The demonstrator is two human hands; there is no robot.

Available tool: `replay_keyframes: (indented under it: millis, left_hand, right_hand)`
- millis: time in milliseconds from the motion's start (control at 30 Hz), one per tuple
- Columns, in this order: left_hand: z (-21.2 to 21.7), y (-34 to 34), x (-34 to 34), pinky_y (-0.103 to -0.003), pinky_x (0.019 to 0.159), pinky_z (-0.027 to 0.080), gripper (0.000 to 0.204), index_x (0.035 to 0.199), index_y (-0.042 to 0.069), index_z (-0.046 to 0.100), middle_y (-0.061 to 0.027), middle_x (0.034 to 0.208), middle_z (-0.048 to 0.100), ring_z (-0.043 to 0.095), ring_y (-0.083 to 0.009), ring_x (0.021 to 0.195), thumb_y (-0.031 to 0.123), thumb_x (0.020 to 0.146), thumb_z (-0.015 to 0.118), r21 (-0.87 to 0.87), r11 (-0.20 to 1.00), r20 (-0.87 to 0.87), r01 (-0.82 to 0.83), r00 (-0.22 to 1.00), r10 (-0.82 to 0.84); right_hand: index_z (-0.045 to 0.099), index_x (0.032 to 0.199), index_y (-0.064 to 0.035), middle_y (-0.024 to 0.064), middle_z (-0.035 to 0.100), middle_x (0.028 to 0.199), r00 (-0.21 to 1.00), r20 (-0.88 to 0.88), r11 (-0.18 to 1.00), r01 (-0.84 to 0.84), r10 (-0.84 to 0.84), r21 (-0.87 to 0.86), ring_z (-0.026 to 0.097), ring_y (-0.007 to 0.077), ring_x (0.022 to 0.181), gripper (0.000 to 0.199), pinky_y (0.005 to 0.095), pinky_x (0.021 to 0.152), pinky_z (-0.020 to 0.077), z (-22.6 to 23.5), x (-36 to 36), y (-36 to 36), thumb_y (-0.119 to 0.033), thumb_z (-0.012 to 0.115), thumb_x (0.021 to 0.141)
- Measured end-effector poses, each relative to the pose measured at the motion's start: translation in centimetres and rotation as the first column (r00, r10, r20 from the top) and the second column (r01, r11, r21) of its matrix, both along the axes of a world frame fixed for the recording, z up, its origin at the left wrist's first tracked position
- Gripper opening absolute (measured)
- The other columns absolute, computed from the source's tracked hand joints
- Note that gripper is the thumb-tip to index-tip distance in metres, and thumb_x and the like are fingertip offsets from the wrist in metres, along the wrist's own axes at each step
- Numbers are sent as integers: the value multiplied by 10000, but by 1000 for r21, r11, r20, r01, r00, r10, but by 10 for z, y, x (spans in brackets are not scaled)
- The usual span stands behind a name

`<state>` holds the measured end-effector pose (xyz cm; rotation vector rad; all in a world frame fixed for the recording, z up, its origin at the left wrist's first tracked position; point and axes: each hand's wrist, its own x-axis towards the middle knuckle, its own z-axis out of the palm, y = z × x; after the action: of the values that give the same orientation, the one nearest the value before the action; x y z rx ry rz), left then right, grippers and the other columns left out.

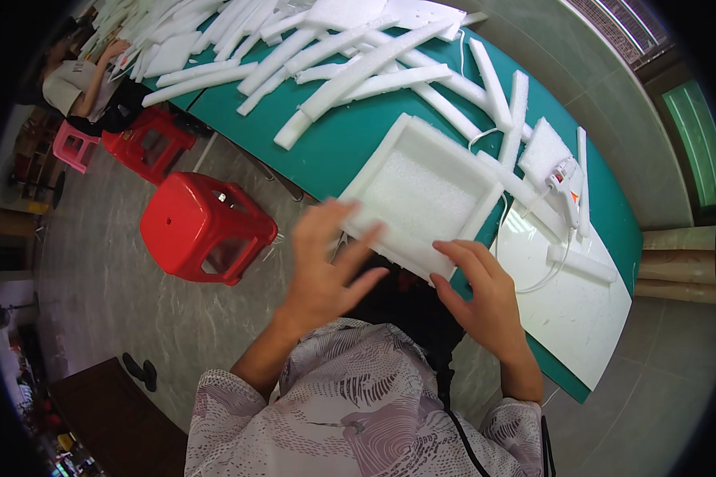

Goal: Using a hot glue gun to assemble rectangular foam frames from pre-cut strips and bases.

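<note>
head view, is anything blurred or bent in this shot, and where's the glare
Head view: the left hand is smeared by motion blur, while the right hand and the white foam tray look sharp; the green table edge curves with the fisheye, corners go black, and bright glare washes the white sheet.

Loose short-sleeved blouse (350,413), pale lilac-grey with dark feathery leaf print. Forearms bare below sleeves; left hand (322,274) and right hand (485,298) ungloved. Thin black cable (463,441) over blouse front.
</note>
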<state>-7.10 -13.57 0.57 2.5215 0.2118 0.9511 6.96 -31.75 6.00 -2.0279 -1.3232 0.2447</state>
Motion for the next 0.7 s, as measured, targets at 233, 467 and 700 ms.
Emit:
replay_keyframes:
  millis: [233, 467, 700]
  left_hand:
    - [-47, 36, -15, -451, 974, 420, 797, 1435, 79, 304, -91, 1415, 321, 376, -282, 1287, 60, 749, 710, -906, 409, 105, 113, 994, -42]
    - [-45, 24, -1, -358, 842, 531, 828, 1460, 109, 254, -132, 1430, 246, 523, -279, 1152, 36, 784, 726, -975, 196, 91, 109, 991, -102]
    - [-46, 18, 11, -284, 764, 548, 758, 1431, 73, 263, -171, 1390, 294, 638, -240, 937, 13, 815, 701, -976, 195, 98, 100, 995, -19]
  right_hand:
    - [594, 1116, -42, 141, 588, 1036, 997, -49, 995, -56, 52, -84, 627, 330, 899, 311, 374, 747, 521, -9, 2, 18, -56, 667, 814]
    - [596, 1081, -40, 120, 591, 1012, 991, 98, 989, -77, 90, -125, 580, 316, 956, 322, 398, 831, 463, -22, 4, 17, -48, 687, 773]
    - [596, 1077, -48, 102, 592, 1003, 979, 150, 981, -114, 138, -158, 553, 284, 1004, 346, 419, 944, 393, -23, 4, 16, -43, 698, 747]
